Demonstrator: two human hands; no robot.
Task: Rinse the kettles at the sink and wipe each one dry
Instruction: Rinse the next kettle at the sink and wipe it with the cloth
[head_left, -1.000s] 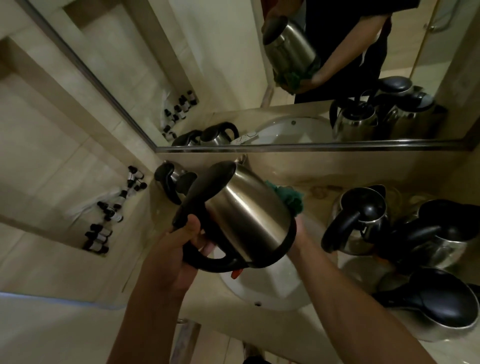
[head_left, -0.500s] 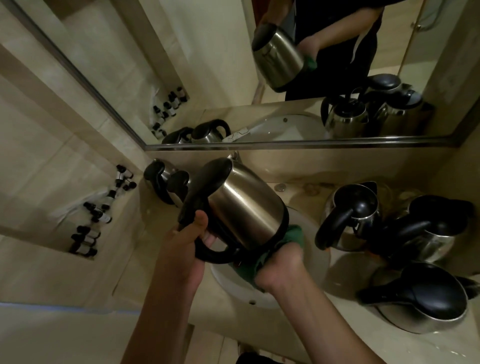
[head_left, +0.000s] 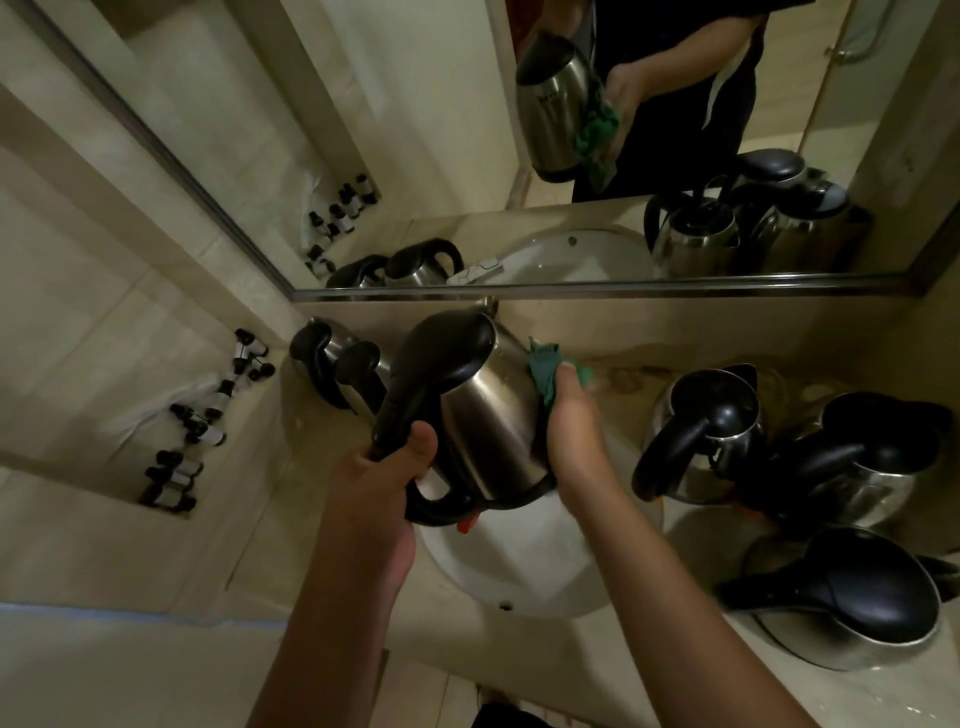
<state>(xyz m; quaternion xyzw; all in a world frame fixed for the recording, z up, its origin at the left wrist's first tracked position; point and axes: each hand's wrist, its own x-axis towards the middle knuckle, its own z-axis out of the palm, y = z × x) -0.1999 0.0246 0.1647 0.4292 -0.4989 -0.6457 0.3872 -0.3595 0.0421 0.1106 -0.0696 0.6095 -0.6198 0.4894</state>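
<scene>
Left hand (head_left: 382, 480) gripping tilted kettle (head_left: 483, 415) handle, lid up-left; right hand (head_left: 574, 431) pinching green cloth (head_left: 545, 369).

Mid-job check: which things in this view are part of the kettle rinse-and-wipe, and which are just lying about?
In the job:
- steel kettle with black lid and handle, held by left hand
- green cloth, pressed on it by right hand
- white round sink
- steel kettles waiting right and left

Lying about:
- small dark-capped bottles in the wall niche
- wall mirror
</scene>
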